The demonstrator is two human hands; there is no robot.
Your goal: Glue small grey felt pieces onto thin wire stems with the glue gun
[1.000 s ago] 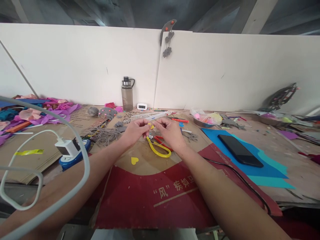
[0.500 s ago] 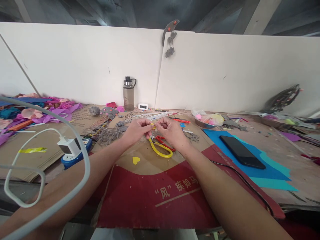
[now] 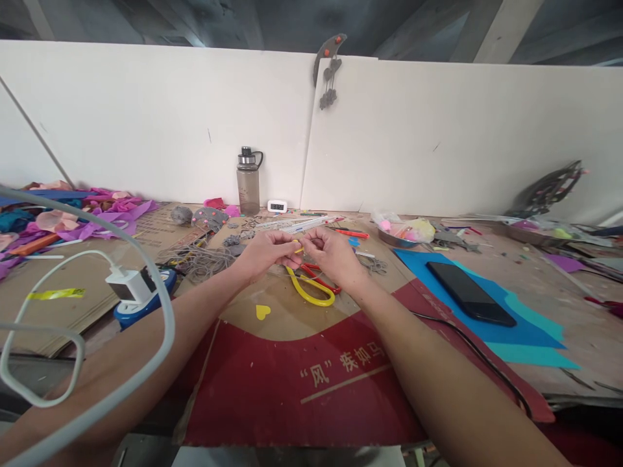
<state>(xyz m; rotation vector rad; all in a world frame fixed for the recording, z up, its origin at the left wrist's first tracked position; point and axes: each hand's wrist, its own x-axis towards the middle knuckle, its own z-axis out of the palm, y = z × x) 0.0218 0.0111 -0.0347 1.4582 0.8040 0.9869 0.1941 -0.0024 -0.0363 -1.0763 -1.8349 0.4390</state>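
Observation:
Between the fingertips of both hands is a small yellow piece [image 3: 298, 246], mostly covered by the fingers; its shape is hard to make out. My left hand [image 3: 270, 250] pinches it from the left, and my right hand [image 3: 333, 254] is closed at its right side. Just below the hands lie scissors with a yellow handle [image 3: 311, 297] and a red-handled tool [image 3: 321, 277]. Nearer to me, a yellow heart cutout [image 3: 263, 312] rests flat on the red and brown cardboard [image 3: 292, 383]. Grey yarn [image 3: 202, 259] lies in a tangle left of my left hand.
A bottle [image 3: 248, 185] and a small digital clock [image 3: 277, 206] stand by the white partition. Right are a phone [image 3: 470, 293] on blue sheets and a bowl [image 3: 396, 240] of bits. A white cable [image 3: 168, 318] loops across the left foreground, near a blue power strip [image 3: 131, 316].
Both hands stay together around the yellow piece, with only slight finger movement. The whole view has shifted a little.

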